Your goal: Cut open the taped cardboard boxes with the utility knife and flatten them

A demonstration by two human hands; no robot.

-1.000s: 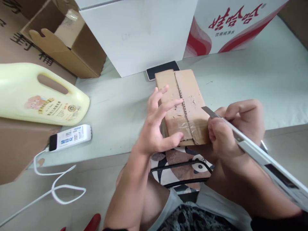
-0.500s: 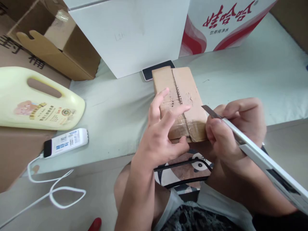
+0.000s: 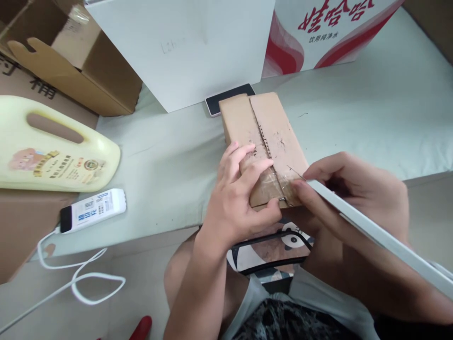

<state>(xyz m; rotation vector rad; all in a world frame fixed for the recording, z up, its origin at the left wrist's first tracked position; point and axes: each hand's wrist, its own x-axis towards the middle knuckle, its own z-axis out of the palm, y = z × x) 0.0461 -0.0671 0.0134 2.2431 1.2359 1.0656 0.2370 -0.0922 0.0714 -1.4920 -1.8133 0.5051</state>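
The left hand clamps the near end of the cardboard box, with its fingers flat on top and its thumb at the front edge. The right hand is clenched round a white knife, whose blade rests on the taped seam just beside the left fingertips. Beyond the fingers, a red-and-white carton reads 饮用纯净水, upside down. Well left of the hands lies a yellow jug; its label is too small to read.

Brown cardboard box, pale yellow jug, white, seemingly blue-printed power bank.

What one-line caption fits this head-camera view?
Left hand steadies a flat brown cardboard parcel; right hand holds a white utility knife at its taped seam.
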